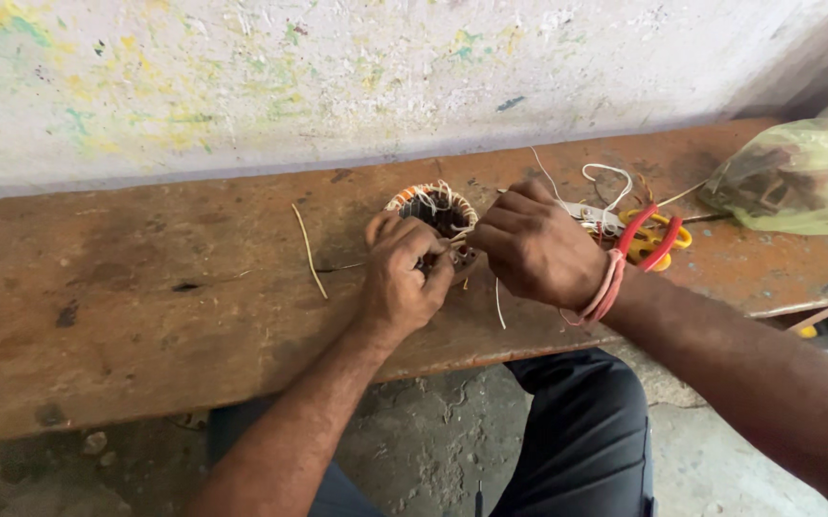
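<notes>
A round motor stator [433, 209] with copper windings and white binding thread stands on a worn wooden bench [146, 306]. My left hand [401, 276] grips its near side, fingers curled on the rim. My right hand [534, 247], with red threads tied at the wrist, pinches the winding or a thin wire at the stator's front edge. What exactly the right fingers hold is hidden between the two hands.
Red and yellow handled pliers [658, 237] lie just right of my right wrist among white wires [598, 182]. A greenish plastic bag [797, 177] with parts sits at the bench's right end. A thin stick [309, 251] lies left of the stator. A paint-flecked wall [337, 77] stands behind.
</notes>
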Motion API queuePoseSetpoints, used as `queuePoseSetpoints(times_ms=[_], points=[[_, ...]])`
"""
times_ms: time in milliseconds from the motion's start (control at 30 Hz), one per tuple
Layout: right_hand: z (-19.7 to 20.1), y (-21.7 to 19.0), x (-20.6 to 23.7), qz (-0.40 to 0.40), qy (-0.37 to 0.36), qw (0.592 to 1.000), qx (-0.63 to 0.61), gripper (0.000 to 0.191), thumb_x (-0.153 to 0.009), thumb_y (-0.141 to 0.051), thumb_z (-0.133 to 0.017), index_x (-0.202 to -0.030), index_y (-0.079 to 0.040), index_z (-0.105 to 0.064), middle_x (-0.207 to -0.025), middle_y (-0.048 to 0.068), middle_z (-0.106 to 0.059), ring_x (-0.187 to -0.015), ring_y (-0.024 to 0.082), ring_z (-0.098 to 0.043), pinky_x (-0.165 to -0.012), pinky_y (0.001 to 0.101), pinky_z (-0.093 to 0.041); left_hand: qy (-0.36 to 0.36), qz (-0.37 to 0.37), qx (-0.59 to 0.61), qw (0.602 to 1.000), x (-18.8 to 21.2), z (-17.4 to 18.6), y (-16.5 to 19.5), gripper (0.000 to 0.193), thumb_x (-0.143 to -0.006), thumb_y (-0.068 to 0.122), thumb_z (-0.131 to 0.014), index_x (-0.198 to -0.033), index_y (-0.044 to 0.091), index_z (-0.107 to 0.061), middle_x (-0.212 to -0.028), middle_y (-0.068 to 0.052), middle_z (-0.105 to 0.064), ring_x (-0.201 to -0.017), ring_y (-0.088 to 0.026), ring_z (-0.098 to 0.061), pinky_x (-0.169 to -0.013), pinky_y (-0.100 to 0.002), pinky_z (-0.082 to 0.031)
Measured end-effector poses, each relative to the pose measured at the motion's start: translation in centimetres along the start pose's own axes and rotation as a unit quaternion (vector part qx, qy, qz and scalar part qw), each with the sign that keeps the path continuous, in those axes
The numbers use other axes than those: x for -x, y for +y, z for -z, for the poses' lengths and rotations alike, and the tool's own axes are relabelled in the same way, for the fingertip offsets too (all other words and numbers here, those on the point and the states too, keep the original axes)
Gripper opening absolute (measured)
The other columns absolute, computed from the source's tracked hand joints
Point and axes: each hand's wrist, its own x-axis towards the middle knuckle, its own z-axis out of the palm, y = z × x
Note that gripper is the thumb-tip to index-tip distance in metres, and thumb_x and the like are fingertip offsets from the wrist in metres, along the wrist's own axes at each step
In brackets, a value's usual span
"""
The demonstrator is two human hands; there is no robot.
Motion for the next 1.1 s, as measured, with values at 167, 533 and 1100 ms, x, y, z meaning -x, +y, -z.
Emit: queuePoseSetpoints(times_ms=[167, 533, 1100], points=[[0.9, 0.4, -0.4, -0.116, -0.045, 0.984, -0.124, 0.012, -0.083, -0.002, -0.068, -0.095, -0.005, -0.072, -0.084, 0.013, -0.070, -0.079, 0.033, -0.067, -0.073, 0.0437, -0.052, 0.007, 0.002, -0.004, 1.000, -0.1, -0.2, -0.1, 0.014, -0.079, 0.005, -0.073, -0.082, 0.009, -0.059, -0.083, -0.006, -0.061, -0.087, -0.028, -0.062, -0.105, -0.048, -0.038], [7.7, 1.5, -3.8, -0.418, -0.303, 0.821, -0.245, 0.026, -0.090, -0.024, -0.071, -0.112, -0.012, -0.077, -0.096, 0.009, -0.081, -0.080, 0.025, -0.076, -0.073, 0.0383, -0.062, 0.014, 0.008, -0.001, 1.000, 0.1, -0.7, -0.4, 0.014, -0.080, 0.007, -0.072, -0.081, 0.009, -0.059, -0.081, -0.005, -0.060, -0.084, -0.024, -0.060, -0.106, -0.048, -0.037], [0.3, 7.2, 1.3, -0.251, -0.101, 0.950, -0.155, 0.028, -0.078, -0.001, -0.067, -0.104, -0.006, -0.078, -0.109, 0.014, -0.077, -0.102, 0.032, -0.071, -0.090, 0.0419, -0.056, 0.018, 0.004, -0.007, 1.000, 0.0, -0.6, 0.1, 0.014, -0.083, 0.007, -0.073, -0.079, 0.010, -0.060, -0.079, -0.005, -0.060, -0.083, -0.024, -0.062, -0.105, -0.049, -0.039]])
